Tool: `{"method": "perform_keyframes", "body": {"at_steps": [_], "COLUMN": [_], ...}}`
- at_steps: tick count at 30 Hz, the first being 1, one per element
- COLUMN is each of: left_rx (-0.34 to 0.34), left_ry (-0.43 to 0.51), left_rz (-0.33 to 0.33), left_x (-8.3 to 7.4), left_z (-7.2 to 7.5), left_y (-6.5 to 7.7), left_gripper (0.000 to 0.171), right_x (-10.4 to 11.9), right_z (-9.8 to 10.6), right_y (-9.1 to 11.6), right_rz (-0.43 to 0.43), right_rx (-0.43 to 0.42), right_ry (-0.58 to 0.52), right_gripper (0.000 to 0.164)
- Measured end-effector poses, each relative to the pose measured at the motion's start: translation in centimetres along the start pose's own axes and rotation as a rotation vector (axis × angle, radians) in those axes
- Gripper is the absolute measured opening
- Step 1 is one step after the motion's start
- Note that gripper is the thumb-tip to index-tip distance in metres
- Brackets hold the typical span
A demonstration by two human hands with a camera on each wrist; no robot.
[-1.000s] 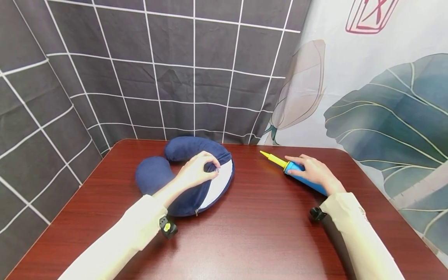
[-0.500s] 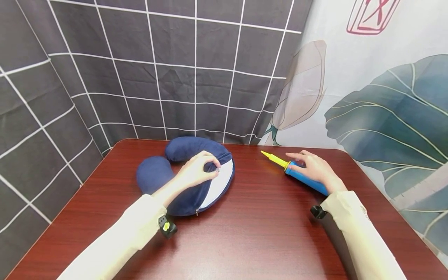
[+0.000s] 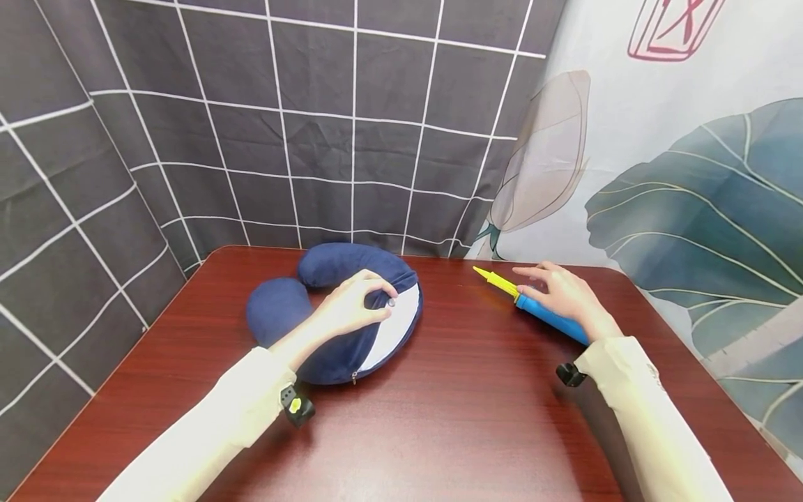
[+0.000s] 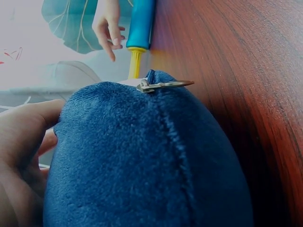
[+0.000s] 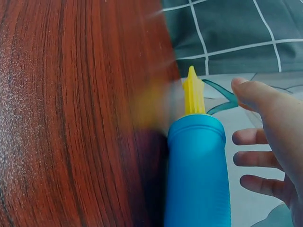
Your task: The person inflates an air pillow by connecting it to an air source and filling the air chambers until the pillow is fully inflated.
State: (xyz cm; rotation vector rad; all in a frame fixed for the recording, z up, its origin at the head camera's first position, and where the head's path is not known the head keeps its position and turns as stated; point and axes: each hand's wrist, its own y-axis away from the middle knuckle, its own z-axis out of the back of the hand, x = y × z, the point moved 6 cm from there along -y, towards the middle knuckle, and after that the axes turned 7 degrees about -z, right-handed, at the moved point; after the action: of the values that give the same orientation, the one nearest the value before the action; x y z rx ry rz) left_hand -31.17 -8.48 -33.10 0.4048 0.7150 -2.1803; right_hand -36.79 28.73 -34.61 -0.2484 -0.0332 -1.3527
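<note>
A dark blue U-shaped neck pillow [image 3: 282, 310] lies on the left half of the table, unzipped along its rounded side so that white lining [image 3: 395, 324] shows. Over that opening my left hand [image 3: 351, 303] pinches a small clear valve [image 3: 392, 302] between thumb and forefinger. A metal zipper pull [image 4: 163, 86] hangs at the seam in the left wrist view. To the right lies a blue hand pump [image 5: 198, 170] with a yellow nozzle [image 3: 495, 281]. My right hand [image 3: 561, 296] hovers right over it, fingers loosely spread; the right wrist view shows these fingers apart from the barrel.
The dark red wood-grain table [image 3: 426, 418] carries the pillow and pump. Behind it hangs a dark grid-patterned cloth [image 3: 314, 153], and a white cloth with large leaf prints [image 3: 709, 209] hangs at the right. A black band [image 3: 295, 404] sits on each wrist.
My right hand has lifted slightly off the pump, its thumb now higher over the barrel. The left hand keeps its pinch on the valve, and the pillow stays in place.
</note>
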Motion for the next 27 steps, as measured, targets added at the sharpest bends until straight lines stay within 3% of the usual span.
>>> {"method": "perform_keyframes", "body": {"at_steps": [27], "left_rx": [0.018], "left_ry": [0.023], "left_rz": [0.007], "left_x": [0.13], "left_z": [0.28], "left_y": [0.42], "left_gripper": [0.032], "right_x": [0.47], "right_z": [-0.11], "right_y": [0.03], "right_rz": [0.024], "right_rx": [0.004], "right_ry": [0.018], "right_gripper": [0.048]}}
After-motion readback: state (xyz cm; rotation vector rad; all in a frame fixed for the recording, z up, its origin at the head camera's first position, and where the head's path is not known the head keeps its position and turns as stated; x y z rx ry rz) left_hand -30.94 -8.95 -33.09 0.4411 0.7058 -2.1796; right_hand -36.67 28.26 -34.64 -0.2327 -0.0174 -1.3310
